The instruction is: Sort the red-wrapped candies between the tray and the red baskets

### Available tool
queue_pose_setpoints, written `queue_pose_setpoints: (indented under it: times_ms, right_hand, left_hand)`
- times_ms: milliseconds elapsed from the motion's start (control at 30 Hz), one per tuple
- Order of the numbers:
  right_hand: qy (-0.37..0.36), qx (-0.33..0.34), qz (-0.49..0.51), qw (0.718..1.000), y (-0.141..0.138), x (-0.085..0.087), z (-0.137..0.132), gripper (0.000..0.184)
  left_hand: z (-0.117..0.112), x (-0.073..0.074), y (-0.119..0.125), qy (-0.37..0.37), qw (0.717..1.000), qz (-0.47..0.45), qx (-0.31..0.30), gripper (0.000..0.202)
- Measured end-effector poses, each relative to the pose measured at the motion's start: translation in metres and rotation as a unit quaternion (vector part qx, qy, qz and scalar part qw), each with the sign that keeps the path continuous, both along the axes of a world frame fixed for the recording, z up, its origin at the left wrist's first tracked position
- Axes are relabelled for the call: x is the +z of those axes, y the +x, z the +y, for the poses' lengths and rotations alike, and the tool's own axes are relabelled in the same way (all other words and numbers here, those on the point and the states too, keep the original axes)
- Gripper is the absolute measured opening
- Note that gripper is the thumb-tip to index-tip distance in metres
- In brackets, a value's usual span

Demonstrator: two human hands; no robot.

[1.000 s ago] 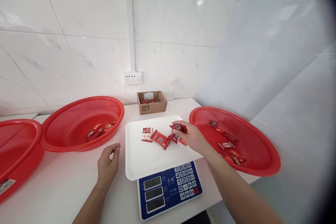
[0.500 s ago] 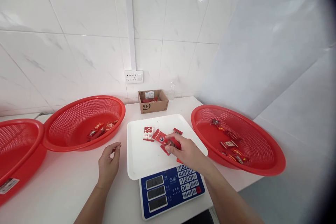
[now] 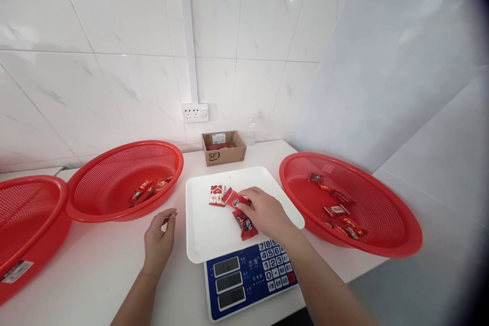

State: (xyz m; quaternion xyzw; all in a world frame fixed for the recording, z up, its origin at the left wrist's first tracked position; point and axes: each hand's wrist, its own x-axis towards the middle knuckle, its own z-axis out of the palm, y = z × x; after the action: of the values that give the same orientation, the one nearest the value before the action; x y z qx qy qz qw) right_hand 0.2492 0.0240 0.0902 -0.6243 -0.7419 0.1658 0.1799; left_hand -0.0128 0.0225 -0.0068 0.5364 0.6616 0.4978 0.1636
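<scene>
A white weighing tray [image 3: 206, 244] sits on a blue digital scale [image 3: 252, 277] in front of me. On it lie a white-and-red packet [image 3: 217, 195], a red packet with dark lettering [image 3: 231, 197] and a dark red wrapped candy [image 3: 245, 224]. My right hand [image 3: 267, 213] reaches over the tray from the right, thumb and fingers closed on the right end of the red packet; its palm hides whatever lies beneath. My left hand [image 3: 159, 237] hovers left of the tray, fingers curled, thumb close to the index finger, with nothing visible in it.
Red perforated baskets stand on both sides: one [image 3: 95, 168] at left with a few wrapped candies, another [image 3: 410, 237] at right with several, and a third [image 3: 42, 234] at far left. A cardboard box [image 3: 226, 156] with red packets and a clear plastic bottle [image 3: 251, 131] stand by the wall.
My right hand has shifted slightly up and off the dark red candy, which now lies in fuller view on the tray. The left hand stays nearly still.
</scene>
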Motion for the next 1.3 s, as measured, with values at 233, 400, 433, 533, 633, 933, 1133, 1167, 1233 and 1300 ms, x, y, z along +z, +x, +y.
queue_pose_setpoints:
  times_ms: [233,400,433,533,633,933,1133,1167,1233,1300]
  right_hand:
    - [-0.028,0.017,-0.082,0.996,-0.016,0.006,0.016,0.017]
    - [-0.014,0.016,-0.089,0.996,-0.020,0.006,0.022,0.028]
    - [-0.006,0.008,-0.084,0.996,-0.019,0.006,0.022,0.032]
    - [0.011,-0.016,-0.066,0.998,-0.017,0.007,0.023,0.040]
    - [0.030,-0.033,-0.042,0.998,-0.014,0.009,0.022,0.044]
    - [0.081,-0.067,0.027,0.994,-0.004,0.008,0.021,0.041]
    - [0.033,-0.074,0.000,0.997,0.021,0.011,0.015,0.036]
    - [0.018,-0.064,-0.007,0.998,0.024,0.010,0.014,0.034]
    - [-0.001,-0.044,-0.012,0.999,0.028,0.008,0.012,0.027]
    - [-0.012,-0.023,-0.014,1.000,0.030,0.008,0.008,0.023]
  left_hand:
    - [0.000,0.002,0.000,-0.004,1.000,0.002,-0.006,0.035]
    - [0.000,0.002,0.000,-0.005,1.000,-0.001,-0.007,0.034]
    - [0.000,0.002,0.000,-0.005,1.000,-0.001,-0.007,0.033]
    - [0.000,0.001,-0.001,-0.006,1.000,0.000,-0.007,0.033]
    - [0.000,0.001,-0.001,-0.005,1.000,0.000,-0.005,0.034]
    - [0.001,-0.001,-0.001,0.000,1.000,-0.004,-0.007,0.033]
    - [0.002,-0.001,-0.002,0.003,1.000,-0.011,-0.007,0.033]
    - [0.002,-0.001,-0.001,0.003,1.000,-0.011,-0.008,0.033]
    - [0.001,-0.002,-0.001,0.003,1.000,-0.011,-0.009,0.034]
    - [0.001,-0.001,0.000,0.004,1.000,-0.012,-0.010,0.034]
